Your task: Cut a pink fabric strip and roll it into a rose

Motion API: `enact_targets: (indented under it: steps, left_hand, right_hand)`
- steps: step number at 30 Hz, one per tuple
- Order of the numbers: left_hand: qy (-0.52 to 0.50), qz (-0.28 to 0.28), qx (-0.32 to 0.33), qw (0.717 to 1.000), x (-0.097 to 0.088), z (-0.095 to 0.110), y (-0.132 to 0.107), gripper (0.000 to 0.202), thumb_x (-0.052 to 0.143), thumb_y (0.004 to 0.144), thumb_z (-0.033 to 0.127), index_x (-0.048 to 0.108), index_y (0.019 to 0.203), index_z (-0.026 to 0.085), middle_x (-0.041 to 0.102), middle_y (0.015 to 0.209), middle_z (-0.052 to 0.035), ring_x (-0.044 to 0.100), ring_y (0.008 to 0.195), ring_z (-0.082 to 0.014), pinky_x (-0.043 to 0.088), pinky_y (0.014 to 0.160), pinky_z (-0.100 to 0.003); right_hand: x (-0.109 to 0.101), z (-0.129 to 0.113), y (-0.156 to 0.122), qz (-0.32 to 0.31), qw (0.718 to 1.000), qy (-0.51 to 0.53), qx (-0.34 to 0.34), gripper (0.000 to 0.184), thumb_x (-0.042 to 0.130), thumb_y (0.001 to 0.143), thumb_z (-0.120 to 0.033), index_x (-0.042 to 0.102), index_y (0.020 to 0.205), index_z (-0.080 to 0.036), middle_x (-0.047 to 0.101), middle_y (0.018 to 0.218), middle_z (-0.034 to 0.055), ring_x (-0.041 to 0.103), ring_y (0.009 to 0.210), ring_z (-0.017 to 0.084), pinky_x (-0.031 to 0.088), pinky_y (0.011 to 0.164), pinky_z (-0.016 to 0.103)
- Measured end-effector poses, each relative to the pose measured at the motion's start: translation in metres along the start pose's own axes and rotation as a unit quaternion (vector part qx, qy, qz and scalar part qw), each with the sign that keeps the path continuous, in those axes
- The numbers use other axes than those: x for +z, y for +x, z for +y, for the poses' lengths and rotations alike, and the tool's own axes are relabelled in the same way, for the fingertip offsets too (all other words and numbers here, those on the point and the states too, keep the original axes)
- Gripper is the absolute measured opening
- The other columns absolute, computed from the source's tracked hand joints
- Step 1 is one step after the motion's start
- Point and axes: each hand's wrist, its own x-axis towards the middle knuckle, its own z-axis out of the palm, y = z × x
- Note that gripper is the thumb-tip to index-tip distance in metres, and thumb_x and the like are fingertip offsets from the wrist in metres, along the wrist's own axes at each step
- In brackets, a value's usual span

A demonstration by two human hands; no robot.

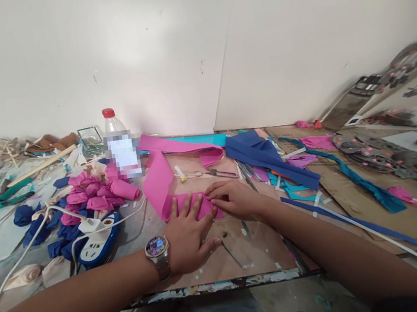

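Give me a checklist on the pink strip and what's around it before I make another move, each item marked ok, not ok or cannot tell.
1. Left hand on the pink strip: ok, fingers spread over its near part.
2. Right hand at the strip: ok, fingertips at the near part's right end.
3. Strip flat along its whole length: not ok, it bends and loops back behind the hands.
4. Strip's underside clean: cannot tell, hidden.
5. Bottle upright: ok, standing behind the strip.
6. Pliers clear of both hands: ok, far off to the left.
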Motion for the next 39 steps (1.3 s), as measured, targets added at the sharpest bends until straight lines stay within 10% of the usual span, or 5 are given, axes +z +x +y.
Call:
enact_targets:
  steps: [14, 39]
  left_hand:
    - [-0.003, -0.016, -0.029, 0.999, -0.0034, 0.0046, 0.001, 0.101, 0.033, 0.097, 0.079, 0.025, 0.168, 0.008, 0.025, 0.174, -0.0169, 0.018, 0.163, -0.0434, 0.013, 0.13, -0.071]
    - [0.012, 0.011, -0.007, 1.0, 0.0012, -0.0002, -0.0028, 0.089, 0.034, 0.099, 0.078, 0.034, 0.167, 0.02, 0.025, 0.175, -0.0127, 0.023, 0.162, -0.0405, 0.02, 0.13, -0.068]
  right_hand:
    - [-0.004, 0.0048, -0.0024, -0.016, 1.0, -0.016, 0.009, 0.043, 0.056, 0.088, -0.004, 0.076, 0.123, -0.019, 0.08, 0.118, 0.0092, 0.075, 0.108, 0.023, 0.058, 0.098, 0.037]
    - [0.0008, -0.0009, -0.0069, -0.018, 0.999, -0.003, -0.031, 0.051, 0.055, 0.087, -0.004, 0.078, 0.126, -0.026, 0.076, 0.133, 0.0066, 0.073, 0.122, 0.023, 0.055, 0.11, 0.039]
